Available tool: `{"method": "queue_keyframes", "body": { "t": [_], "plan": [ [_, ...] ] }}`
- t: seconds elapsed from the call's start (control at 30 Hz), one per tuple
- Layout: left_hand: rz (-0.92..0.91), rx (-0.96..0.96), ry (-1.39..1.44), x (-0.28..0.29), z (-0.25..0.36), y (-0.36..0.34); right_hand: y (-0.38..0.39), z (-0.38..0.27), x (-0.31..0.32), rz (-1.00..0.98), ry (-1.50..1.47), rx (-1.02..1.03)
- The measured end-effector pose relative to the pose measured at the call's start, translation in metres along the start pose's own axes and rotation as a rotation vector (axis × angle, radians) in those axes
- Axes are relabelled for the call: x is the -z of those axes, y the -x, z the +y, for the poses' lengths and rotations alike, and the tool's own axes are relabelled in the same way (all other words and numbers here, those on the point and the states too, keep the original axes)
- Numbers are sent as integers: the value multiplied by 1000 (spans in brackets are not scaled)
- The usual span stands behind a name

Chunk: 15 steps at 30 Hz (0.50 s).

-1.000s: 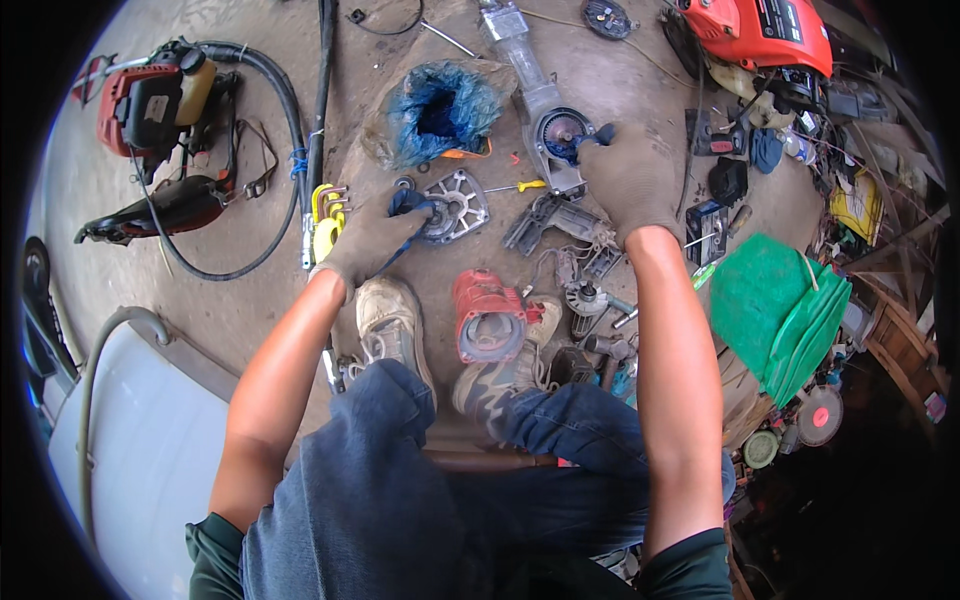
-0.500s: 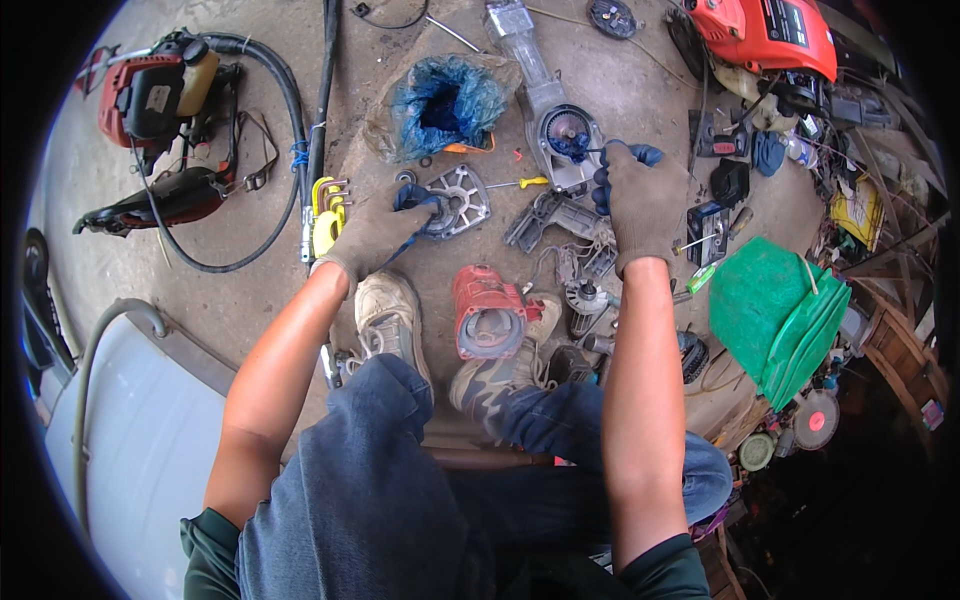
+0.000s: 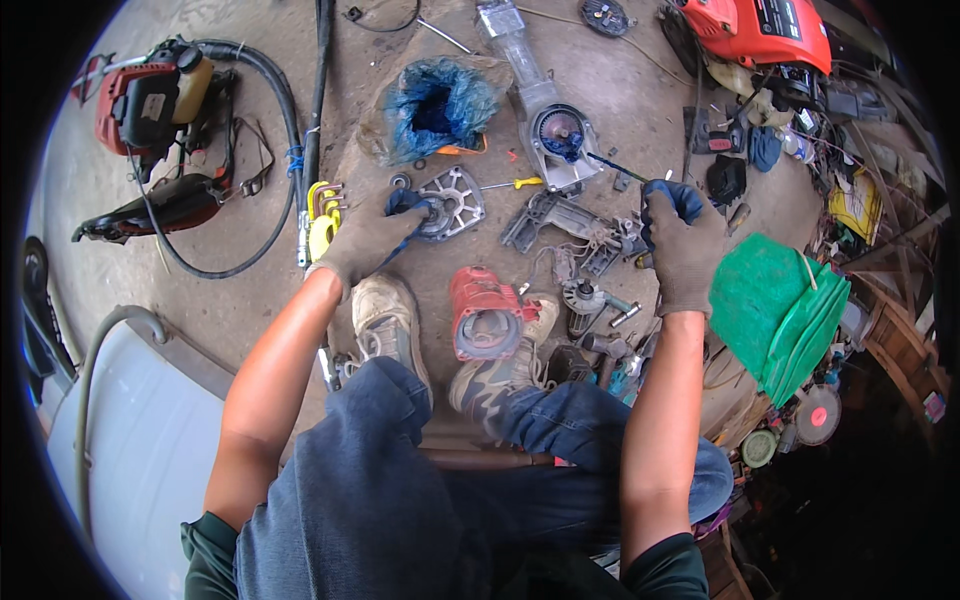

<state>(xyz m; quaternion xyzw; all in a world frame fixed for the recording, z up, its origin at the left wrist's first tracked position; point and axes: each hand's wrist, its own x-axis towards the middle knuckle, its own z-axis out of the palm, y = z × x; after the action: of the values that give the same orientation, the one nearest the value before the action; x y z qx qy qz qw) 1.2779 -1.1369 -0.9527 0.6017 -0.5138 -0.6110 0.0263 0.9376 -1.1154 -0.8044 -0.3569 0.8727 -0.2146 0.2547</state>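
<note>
My left hand (image 3: 383, 230), in a grey glove with blue on the fingers, is closed at the hub of a metal cover plate (image 3: 463, 200); what it grips is unclear. My right hand (image 3: 675, 235), gloved alike, grips a thin rod (image 3: 615, 168) coated in blue grease. The rod points toward a metal gear housing (image 3: 560, 138) with blue grease inside. Left of that housing sits an open plastic bag (image 3: 435, 115) of blue grease. A yellow-handled screwdriver (image 3: 525, 183) lies beside the plate. A red housing (image 3: 485, 320) rests between my shoes, with grey housing parts (image 3: 560, 225) above it.
A red-black engine (image 3: 140, 105) with hose lies at left, yellow-held hex keys (image 3: 322, 220) near my left hand. A red machine (image 3: 750, 30), green sheets (image 3: 775, 310) and heaped tools are at right. A pale panel (image 3: 130, 420) stands lower left.
My right hand has drawn back from the gear housing toward the lower right, and the greased rod now shows outside it. My left hand stays at the cover plate.
</note>
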Motion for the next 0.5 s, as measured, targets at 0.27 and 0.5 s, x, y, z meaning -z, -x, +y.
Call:
{"method": "queue_keyframes", "body": {
  "t": [0.27,0.5],
  "plan": [
    [-2,0,-15,-1,-5,-1,4,6,-10,-55,66,24],
    [-30,25,25,2,5,4,16,-14,-12,-32,134,69]
  ]
}}
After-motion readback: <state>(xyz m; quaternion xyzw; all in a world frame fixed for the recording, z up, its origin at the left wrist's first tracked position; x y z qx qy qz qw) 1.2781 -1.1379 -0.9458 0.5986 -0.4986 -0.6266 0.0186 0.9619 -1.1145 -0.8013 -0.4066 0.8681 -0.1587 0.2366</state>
